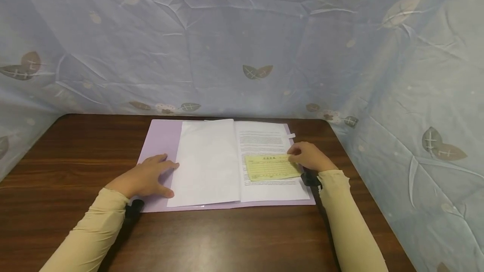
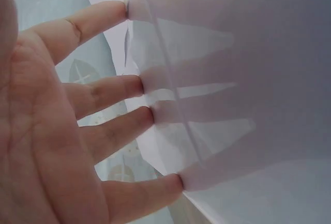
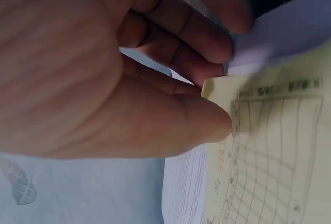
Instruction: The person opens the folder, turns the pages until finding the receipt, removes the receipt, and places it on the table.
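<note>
A purple folder lies spread on the table, with a blank white sheet on its left and a printed page on its right. My left hand rests at the folder's left part, fingers spread, fingertips right at the white sheet's edge. In the left wrist view its fingers are stretched out against a pale surface. My right hand pinches a yellow form slip by its upper right corner, over the printed page. The right wrist view has the thumb on the slip's ruled face; red digits show beside it.
The dark wood table extends in front of the folder and to both sides. A small white tab sticks out at the folder's right edge. Light blue leaf-patterned cloth hangs behind the table and along its right side.
</note>
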Action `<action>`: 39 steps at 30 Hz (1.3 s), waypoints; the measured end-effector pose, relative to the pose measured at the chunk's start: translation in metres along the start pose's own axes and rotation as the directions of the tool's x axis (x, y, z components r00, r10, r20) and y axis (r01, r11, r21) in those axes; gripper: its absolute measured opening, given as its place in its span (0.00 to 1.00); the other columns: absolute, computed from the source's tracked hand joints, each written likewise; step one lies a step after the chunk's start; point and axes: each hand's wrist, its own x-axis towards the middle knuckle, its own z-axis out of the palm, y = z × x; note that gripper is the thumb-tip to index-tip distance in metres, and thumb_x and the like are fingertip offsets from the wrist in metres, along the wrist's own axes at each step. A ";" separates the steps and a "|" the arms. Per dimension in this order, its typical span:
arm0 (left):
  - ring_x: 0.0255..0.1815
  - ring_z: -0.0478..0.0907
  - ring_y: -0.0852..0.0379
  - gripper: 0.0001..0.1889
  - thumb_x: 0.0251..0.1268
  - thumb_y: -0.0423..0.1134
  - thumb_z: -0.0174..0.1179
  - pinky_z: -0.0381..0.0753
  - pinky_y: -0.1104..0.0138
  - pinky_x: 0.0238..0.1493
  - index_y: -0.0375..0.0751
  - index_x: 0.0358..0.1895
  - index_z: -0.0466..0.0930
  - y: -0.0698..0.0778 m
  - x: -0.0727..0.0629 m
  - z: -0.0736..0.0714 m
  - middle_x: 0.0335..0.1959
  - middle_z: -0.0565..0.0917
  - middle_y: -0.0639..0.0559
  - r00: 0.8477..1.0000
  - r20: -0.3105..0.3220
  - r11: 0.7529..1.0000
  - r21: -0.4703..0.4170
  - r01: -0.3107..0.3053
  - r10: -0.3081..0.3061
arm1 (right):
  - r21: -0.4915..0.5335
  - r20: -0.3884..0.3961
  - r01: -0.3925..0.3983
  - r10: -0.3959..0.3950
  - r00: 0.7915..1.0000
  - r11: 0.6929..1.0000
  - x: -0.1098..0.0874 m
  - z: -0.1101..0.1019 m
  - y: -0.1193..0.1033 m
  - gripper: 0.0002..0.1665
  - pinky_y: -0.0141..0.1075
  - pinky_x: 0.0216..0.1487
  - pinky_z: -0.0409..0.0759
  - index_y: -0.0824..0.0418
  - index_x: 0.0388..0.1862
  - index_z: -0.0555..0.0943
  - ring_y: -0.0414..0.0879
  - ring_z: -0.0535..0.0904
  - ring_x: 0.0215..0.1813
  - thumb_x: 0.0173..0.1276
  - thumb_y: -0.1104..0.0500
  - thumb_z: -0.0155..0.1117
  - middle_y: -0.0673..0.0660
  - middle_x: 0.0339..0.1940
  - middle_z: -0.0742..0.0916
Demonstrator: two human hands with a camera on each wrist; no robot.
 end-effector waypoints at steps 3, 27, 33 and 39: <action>0.75 0.55 0.18 0.48 0.47 0.59 0.79 0.57 0.26 0.67 0.39 0.72 0.74 0.000 -0.002 -0.002 0.75 0.59 0.20 1.000 0.021 1.000 0.005 0.023 -0.023 | 0.007 0.005 0.012 -0.012 1.000 1.000 0.001 0.001 -0.001 0.12 0.46 0.47 0.80 0.63 0.48 0.86 0.51 0.80 0.44 0.70 0.59 0.68 0.58 0.44 0.87; 0.71 0.60 0.19 0.51 0.41 0.60 0.82 0.67 0.27 0.62 0.35 0.67 0.72 -0.003 -0.008 -0.006 0.70 0.63 0.21 0.998 0.027 0.998 0.030 0.060 -0.061 | 0.037 -0.032 0.011 -0.009 0.999 0.999 0.006 0.006 -0.004 0.06 0.44 0.43 0.77 0.58 0.40 0.85 0.50 0.80 0.39 0.73 0.56 0.67 0.55 0.38 0.86; 0.72 0.59 0.19 0.52 0.42 0.61 0.81 0.66 0.27 0.63 0.36 0.69 0.72 -0.005 -0.007 -0.006 0.71 0.62 0.21 0.997 0.035 0.997 0.025 0.067 -0.068 | 0.146 -0.102 0.042 -0.027 0.994 0.988 0.006 0.008 0.005 0.08 0.42 0.43 0.82 0.60 0.45 0.86 0.49 0.82 0.39 0.76 0.57 0.65 0.57 0.40 0.87; 0.72 0.58 0.19 0.52 0.43 0.61 0.81 0.65 0.27 0.63 0.35 0.70 0.71 -0.007 -0.006 -0.007 0.72 0.61 0.21 0.997 0.037 0.998 0.021 0.066 -0.067 | 0.177 -0.197 0.083 -0.047 0.979 0.981 0.005 0.007 0.028 0.10 0.44 0.45 0.83 0.60 0.49 0.87 0.51 0.83 0.44 0.77 0.57 0.63 0.58 0.45 0.89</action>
